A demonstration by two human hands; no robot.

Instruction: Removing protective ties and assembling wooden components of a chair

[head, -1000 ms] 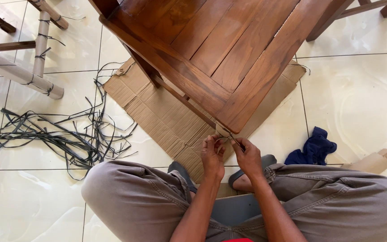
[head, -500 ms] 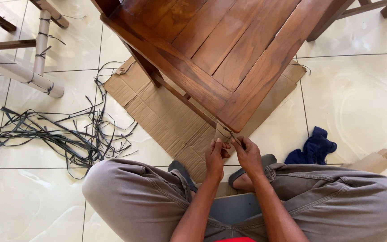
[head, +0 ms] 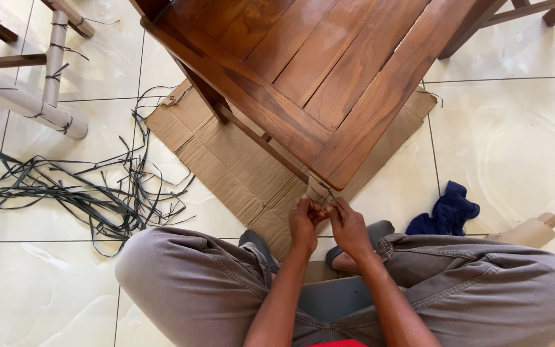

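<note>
under one wooden chair [head: 309, 71], two hands, left hand [head: 304, 222] and right hand [head: 349, 226], pinch one strap [head: 324, 191].

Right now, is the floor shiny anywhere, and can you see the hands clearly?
In the head view, the pale floor tiles show soft glare; the left hand and right hand are sharp at the wooden chair corner, which shades the cardboard.

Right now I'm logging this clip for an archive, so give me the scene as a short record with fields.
Setting: tiled floor, person seated cross-legged
Left hand: pinching at the wooden chair corner
Right hand: beside it, fingers at the same corner
Under chair: flattened cardboard
Left side: loose dark strips
Right side: blue cloth
</note>
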